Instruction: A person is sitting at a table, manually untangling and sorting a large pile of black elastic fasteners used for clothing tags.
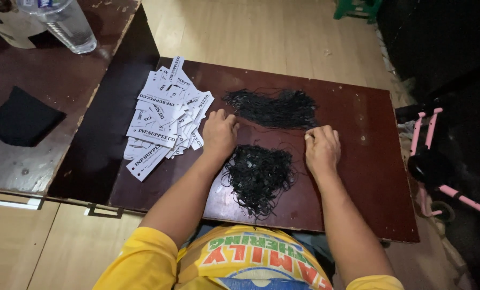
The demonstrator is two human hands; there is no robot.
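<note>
Two hands rest on the board (358, 177) between two black string piles: left hand (219, 134) curled loosely beside the tags (167, 115), right hand (321, 147) pinching a strand from the far pile (272, 107). Better to draw one strand slowly (they tangle); the near pile (258, 174) overhangs the near edge, with open room at right.
</note>
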